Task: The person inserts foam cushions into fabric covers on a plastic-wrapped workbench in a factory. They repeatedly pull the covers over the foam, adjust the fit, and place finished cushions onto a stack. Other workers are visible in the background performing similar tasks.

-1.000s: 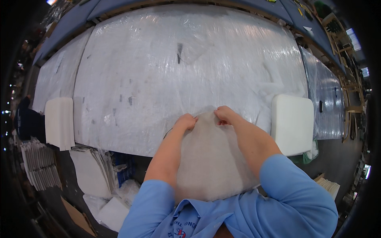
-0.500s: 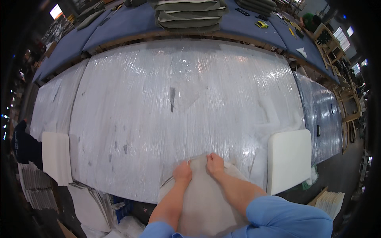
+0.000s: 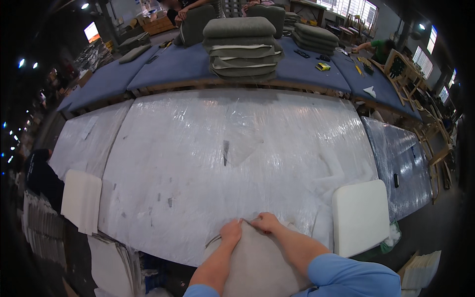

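With the two hands as the hub of the dial and twelve pointing straight away from the person, the grey-beige cloth (image 3: pixel 260 262) lay at six o'clock, spreading back toward the person between the forearms. Its far edge ran up into both hands. The left grip (image 3: pixel 230 231) was closed on that edge at its left end, and the right grip (image 3: pixel 266 222) pinched it just to the right, with a short, dark-lined stretch of the edge showing between them. Both were narrow, near each other but apart, over the near side of a large white counter (image 3: pixel 188 143) wrapped in clear film.

At three o'clock a thick white cushion (image 3: pixel 362 215) sat on the counter's near right corner. Just past three, below it, a green plastic bag (image 3: pixel 384 247) showed pale material at its mouth; how full it was could not be told. At nine o'clock some cream pads (image 3: pixel 81 200) hung over the counter's left corner.

Far off at one o'clock, a small yellow-and-dark box (image 3: pixel 323 66) lay on a blue counter (image 3: pixel 180 69), its contents not visible. On that same counter, at twelve, stood a pile of green cushions (image 3: pixel 242 49)
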{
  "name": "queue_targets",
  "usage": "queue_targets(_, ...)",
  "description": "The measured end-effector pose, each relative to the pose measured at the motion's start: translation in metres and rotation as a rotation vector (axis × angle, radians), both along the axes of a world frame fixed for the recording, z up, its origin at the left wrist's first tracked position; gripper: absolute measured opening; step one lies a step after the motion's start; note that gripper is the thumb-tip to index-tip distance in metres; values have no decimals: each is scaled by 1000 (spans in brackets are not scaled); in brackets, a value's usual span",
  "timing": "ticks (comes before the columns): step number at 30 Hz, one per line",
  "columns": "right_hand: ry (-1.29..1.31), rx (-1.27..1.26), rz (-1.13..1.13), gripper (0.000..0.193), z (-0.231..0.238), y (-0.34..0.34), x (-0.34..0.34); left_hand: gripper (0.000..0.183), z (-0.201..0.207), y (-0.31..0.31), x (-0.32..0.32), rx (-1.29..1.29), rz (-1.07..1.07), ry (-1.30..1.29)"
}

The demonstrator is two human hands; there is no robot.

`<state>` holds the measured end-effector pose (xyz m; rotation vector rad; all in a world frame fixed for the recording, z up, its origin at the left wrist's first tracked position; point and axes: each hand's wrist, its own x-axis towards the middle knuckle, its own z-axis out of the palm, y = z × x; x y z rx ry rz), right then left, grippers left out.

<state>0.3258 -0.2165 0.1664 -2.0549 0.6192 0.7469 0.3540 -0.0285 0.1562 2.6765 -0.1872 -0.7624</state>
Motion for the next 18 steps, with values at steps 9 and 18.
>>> queue_targets(9,162,9,10,41,-35,46,11,50,23,65,8,-130,-226,256)
queue_targets(18,-201,-252,-171,37,-30,80,-4,40,0,69,-3,86,-111,-147)
